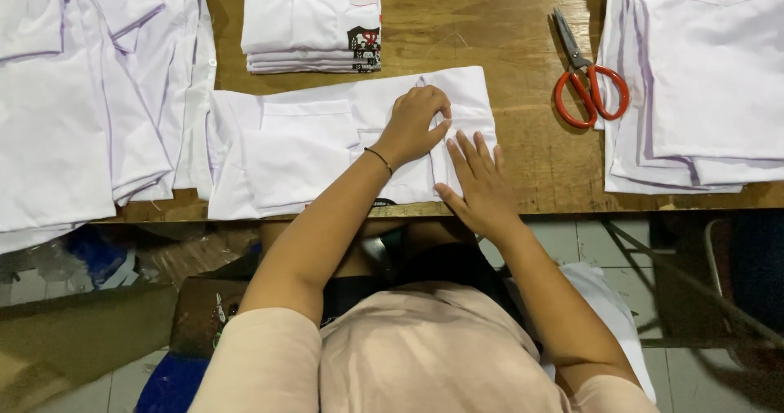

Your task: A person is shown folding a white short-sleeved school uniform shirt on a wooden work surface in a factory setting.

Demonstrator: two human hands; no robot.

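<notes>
A white shirt (302,147) lies partly folded on the wooden table (531,147), close to its front edge. My left hand (415,123) rests on the shirt's right part, fingers curled and pinching a fold of the cloth. My right hand (478,176) lies flat beside it, fingers spread, pressing the shirt's right end down near the table edge. A thin dark band circles my left wrist.
A stack of folded white shirts (314,21) with badges sits behind the shirt. Loose white shirts (73,94) pile at the left, another pile of white shirts (702,86) at the right. Red-handled scissors (588,78) lie right of centre.
</notes>
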